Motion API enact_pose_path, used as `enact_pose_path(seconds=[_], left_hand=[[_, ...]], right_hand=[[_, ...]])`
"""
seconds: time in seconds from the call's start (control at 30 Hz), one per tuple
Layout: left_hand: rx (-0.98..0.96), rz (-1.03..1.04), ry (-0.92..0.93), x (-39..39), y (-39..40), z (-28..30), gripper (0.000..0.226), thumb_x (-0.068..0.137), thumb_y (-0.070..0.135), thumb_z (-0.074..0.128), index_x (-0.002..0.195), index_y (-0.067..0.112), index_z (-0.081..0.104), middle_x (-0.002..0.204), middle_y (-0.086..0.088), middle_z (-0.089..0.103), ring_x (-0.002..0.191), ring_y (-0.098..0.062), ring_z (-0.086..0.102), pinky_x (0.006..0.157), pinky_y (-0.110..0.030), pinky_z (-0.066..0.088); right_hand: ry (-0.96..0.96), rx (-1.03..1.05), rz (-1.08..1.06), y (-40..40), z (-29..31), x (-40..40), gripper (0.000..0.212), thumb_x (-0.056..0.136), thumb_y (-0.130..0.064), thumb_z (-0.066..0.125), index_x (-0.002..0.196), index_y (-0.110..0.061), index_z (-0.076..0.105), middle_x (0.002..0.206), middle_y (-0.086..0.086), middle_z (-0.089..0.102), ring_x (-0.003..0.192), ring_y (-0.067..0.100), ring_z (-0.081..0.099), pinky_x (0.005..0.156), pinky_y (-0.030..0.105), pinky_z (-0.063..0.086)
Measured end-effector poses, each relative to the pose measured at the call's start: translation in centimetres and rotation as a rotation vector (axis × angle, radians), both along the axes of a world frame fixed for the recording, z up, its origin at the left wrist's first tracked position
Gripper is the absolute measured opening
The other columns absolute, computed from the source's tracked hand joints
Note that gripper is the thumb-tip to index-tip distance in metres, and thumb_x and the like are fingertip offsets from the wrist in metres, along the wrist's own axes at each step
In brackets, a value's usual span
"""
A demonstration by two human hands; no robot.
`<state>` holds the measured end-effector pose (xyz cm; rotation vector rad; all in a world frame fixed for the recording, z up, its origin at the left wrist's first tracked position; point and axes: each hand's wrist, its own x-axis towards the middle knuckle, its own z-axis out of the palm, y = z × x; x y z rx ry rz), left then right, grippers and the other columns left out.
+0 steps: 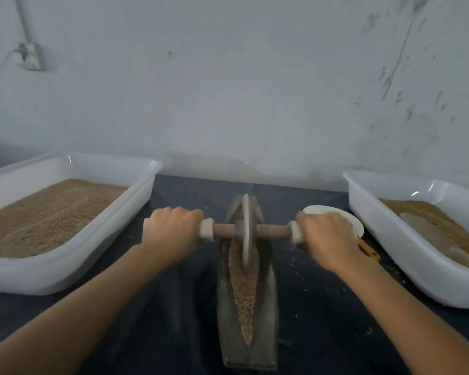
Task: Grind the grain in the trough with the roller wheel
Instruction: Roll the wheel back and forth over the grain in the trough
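The roller wheel [246, 231] is being held upright in the narrow trough [266, 315], toward its far half, with grain [245, 293] lying along the groove on the near side. The wooden axle [272, 231] is being gripped at both ends: the left hand [173, 234] is wrapped round the left grip, fingers fully curled, and the right hand [326, 236] likewise round the right. White tubs of grain are being kept at left [65, 274] and right [390, 239] on the dark table [173, 334]; a white dish [349, 220] is partly hidden behind the right hand
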<state>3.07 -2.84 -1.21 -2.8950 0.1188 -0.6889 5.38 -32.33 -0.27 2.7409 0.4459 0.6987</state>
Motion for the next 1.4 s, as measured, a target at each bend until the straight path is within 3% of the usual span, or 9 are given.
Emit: enact_pose_path(seconds=[0.23,0.33,0.43,0.57,0.7,0.87,1.0,1.17,1.4], left_hand=[[0.062,-0.281,-0.124,-11.9,0.8,1.8,0.068,0.028,0.034,0.088,0.063,0.033,0.03,0.046,0.012,0.032,0.034,-0.013,0.031,0.049,-0.02,0.001],[0.149,-0.123,0.041,-10.3,0.6,1.5,0.071,0.046,0.051,0.082,0.069,0.037,0.016,0.054,0.013,0.021,0.043,-0.009,0.024,0.046,-0.024,0.003],[0.086,0.002,0.015,-4.3,0.0,-0.2,0.039,0.079,0.051,0.062,0.073,0.034,0.027,0.064,0.012,0.044,0.054,-0.008,0.046,0.05,-0.028,0.022],[0.071,0.015,-0.025,3.4,-0.7,1.9,0.013,0.086,0.04,0.057,0.086,0.029,0.05,0.087,0.005,0.065,0.078,-0.022,0.064,0.061,-0.031,0.034],[0.074,0.009,0.02,3.2,-1.2,2.6,0.014,0.087,0.036,0.059,0.094,0.026,0.052,0.091,0.003,0.066,0.079,-0.021,0.063,0.064,-0.032,0.043],[0.088,-0.147,-0.02,-7.1,-0.5,1.5,0.039,0.064,0.042,0.077,0.079,0.032,0.042,0.073,0.009,0.06,0.063,-0.013,0.059,0.054,-0.028,0.027],[0.062,-0.296,-0.057,-11.9,0.9,1.9,0.068,0.027,0.039,0.085,0.065,0.034,0.028,0.049,0.015,0.025,0.037,-0.009,0.024,0.047,-0.019,0.002],[0.033,-0.095,0.086,-5.3,0.3,0.8,0.032,0.079,0.048,0.064,0.081,0.036,0.035,0.072,0.014,0.048,0.062,-0.009,0.046,0.056,-0.028,0.031],[0.04,-0.016,0.01,4.9,-0.4,2.1,0.013,0.084,0.041,0.059,0.087,0.029,0.053,0.087,0.004,0.065,0.07,-0.019,0.056,0.062,-0.031,0.036]], right_hand=[[0.124,0.031,0.138,-2.8,0.1,-9.8,0.064,0.033,-0.039,0.086,0.066,-0.039,0.031,0.05,-0.015,0.035,0.041,0.004,0.04,0.036,0.022,0.032],[0.14,-0.02,0.112,-2.1,0.1,-8.3,0.067,0.035,-0.037,0.086,0.067,-0.036,0.027,0.05,-0.013,0.034,0.04,0.006,0.038,0.034,0.021,0.027],[0.022,-0.002,0.088,-1.1,-0.9,-3.2,0.062,0.045,-0.029,0.086,0.07,-0.032,0.029,0.05,-0.009,0.037,0.04,0.014,0.043,0.036,0.02,0.011],[0.004,0.075,-0.031,0.2,-0.2,3.8,0.03,0.081,-0.036,0.064,0.083,-0.026,0.035,0.075,-0.004,0.061,0.065,0.022,0.059,0.05,0.031,0.034],[0.019,0.134,-0.049,0.3,-0.8,3.3,0.028,0.083,-0.034,0.063,0.082,-0.029,0.035,0.063,-0.009,0.047,0.053,0.014,0.049,0.048,0.03,0.036],[-0.025,0.099,0.179,-2.2,-1.4,-6.3,0.054,0.04,-0.031,0.089,0.067,-0.032,0.042,0.049,-0.009,0.045,0.039,0.012,0.046,0.034,0.027,0.033],[-0.009,0.107,0.27,-2.7,0.3,-10.4,0.057,0.021,-0.024,0.09,0.057,-0.031,0.046,0.045,-0.009,0.042,0.034,0.01,0.041,0.034,0.023,0.029],[0.074,-0.008,0.043,-1.2,-0.8,-4.8,0.04,0.07,-0.039,0.073,0.079,-0.037,0.034,0.063,-0.011,0.043,0.057,0.006,0.049,0.048,0.022,0.033],[-0.009,0.101,-0.085,0.5,-0.6,4.1,0.03,0.085,-0.027,0.061,0.085,-0.028,0.031,0.071,-0.007,0.055,0.055,0.016,0.048,0.048,0.029,0.03]])
